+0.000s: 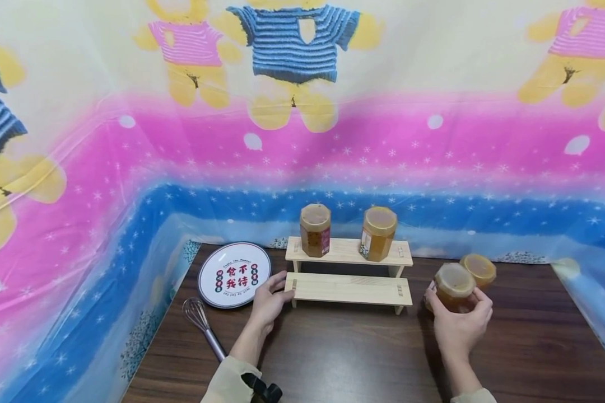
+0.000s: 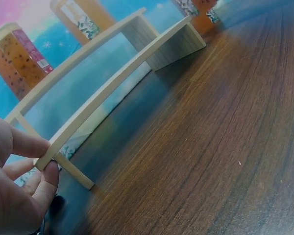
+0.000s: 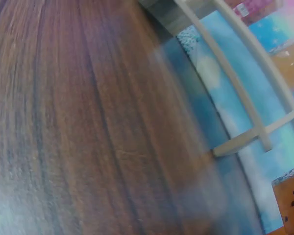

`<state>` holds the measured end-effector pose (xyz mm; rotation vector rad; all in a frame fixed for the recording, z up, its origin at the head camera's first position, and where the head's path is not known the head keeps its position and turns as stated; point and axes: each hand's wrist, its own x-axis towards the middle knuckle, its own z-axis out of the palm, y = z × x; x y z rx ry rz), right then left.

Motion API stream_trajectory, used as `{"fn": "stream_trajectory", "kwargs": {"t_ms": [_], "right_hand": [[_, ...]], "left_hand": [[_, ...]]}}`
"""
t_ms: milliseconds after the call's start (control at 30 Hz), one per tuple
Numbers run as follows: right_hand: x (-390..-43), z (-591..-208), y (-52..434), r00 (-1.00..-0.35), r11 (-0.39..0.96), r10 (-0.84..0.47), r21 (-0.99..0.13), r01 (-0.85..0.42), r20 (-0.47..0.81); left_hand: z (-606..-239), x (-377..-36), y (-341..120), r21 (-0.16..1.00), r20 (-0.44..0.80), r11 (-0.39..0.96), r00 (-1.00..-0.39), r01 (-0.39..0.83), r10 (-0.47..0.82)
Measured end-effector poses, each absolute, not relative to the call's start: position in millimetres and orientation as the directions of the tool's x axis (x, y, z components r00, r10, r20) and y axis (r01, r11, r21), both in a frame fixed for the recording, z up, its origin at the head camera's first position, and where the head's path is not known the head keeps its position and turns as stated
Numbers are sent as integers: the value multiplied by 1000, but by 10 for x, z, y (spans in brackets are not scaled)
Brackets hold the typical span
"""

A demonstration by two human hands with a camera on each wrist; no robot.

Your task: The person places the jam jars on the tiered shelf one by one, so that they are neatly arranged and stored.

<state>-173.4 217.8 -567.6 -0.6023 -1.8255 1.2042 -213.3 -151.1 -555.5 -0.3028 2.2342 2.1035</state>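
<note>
**Two hands, a small shelf and honey jars**

Near the tabletop's (image 1: 333, 358) left edge lie a whisk (image 1: 204, 327) and a round plate (image 1: 234, 274). The left hand (image 1: 269, 302) pinches the left end of the wooden step shelf (image 1: 350, 288) with thumb and fingers (image 2: 51, 174). Two jars (image 1: 315, 229) stand on its top step, near the back edge. Toward the right edge, the right hand (image 1: 459, 324) curls its fingers around a honey jar (image 1: 454, 286) standing on the table. Another jar (image 1: 479, 270) touches it behind.

A printed plate (image 1: 234, 275) lies beside a whisk (image 1: 202, 322).
</note>
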Motion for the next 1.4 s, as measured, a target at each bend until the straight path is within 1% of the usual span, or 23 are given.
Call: {"fn": "stream_trajectory", "kwargs": {"t_ms": [100,300,567,700,967,1200,1400], "right_hand": [[-1703,-5599,2183,-550,435,732,-897,-77,402],[-1651,-5448,2136,-612,439,686,-895,-84,394],[-1616,-5346,2008,-693,406,618,-905,-123,372],[-1624,-5329,1945,-716,402,591,-905,-138,372],[-1658,-5346,1789,-738,437,542,-885,-162,403],[-1696,-5367,1611,-779,420,473,-882,-211,412],[-1733,-5364,1450,-814,415,420,-883,-221,401]], "left_hand": [[-5555,-2139,-1512,982,-175,50,-979,-181,-105],[-5530,-2139,-1504,982,-175,59,-979,-181,-104],[-5549,-2135,-1504,979,-186,71,-977,-194,-106],[-5566,-2150,-1509,977,-188,81,-976,-197,-110],[-5584,-2156,-1522,976,-192,81,-975,-201,-109],[-5599,-2158,-1523,978,-187,77,-977,-195,-102],[-5589,-2159,-1520,978,-189,68,-977,-196,-102]]}}
